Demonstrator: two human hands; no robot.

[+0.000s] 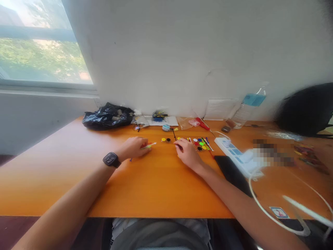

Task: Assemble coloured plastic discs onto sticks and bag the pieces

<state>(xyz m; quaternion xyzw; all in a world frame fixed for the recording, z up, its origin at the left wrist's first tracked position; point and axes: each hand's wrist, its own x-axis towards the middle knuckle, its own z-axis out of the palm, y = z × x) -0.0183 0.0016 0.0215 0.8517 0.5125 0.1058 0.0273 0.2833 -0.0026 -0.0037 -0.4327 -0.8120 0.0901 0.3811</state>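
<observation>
My left hand [134,147], with a black watch on its wrist, rests on the orange table [145,180] and is closed around a few thin coloured sticks [150,145] that poke out to the right. My right hand [186,152] lies a little to the right, fingers curled down onto the table; what it pinches, if anything, is too small to make out. Just beyond it lies a scatter of small coloured round discs and sticks [201,143], with two discs [165,140] between the hands.
A black plastic bag [108,116] sits at the back left by the wall. A white power strip [231,150] with a cable, a black phone [231,172], a water bottle [248,107] and small tools lie to the right. Another person's dark head [307,107] is at far right.
</observation>
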